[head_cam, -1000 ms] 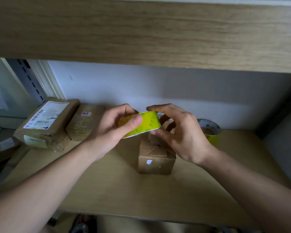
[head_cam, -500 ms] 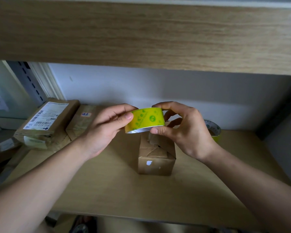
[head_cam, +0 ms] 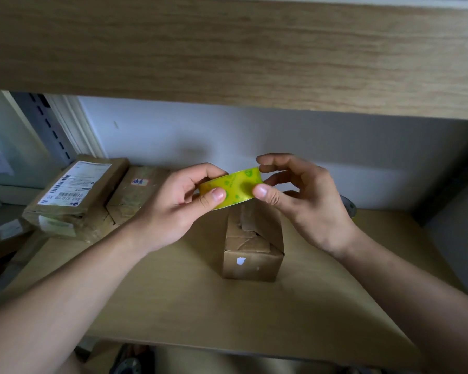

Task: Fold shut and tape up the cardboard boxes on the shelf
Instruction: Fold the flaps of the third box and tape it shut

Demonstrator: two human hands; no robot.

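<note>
We hold the yellow tape roll (head_cam: pixel 231 188) with both the left hand (head_cam: pixel 173 209) and right hand (head_cam: pixel 305 201) pinching it, just above the small cardboard box (head_cam: pixel 251 247) on the shelf (head_cam: pixel 173 306), probably to find its end.

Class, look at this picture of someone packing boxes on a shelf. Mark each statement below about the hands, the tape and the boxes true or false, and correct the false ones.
1. Both hands hold the yellow tape roll. True: the left hand and the right hand both grip it.
2. The tape roll rests on the shelf. False: it is held in the air above the small box.
3. The small box has a white mark on its front. True.
4. The parcel with the printed label lies to the right of the small box. False: it lies to the left.
</note>
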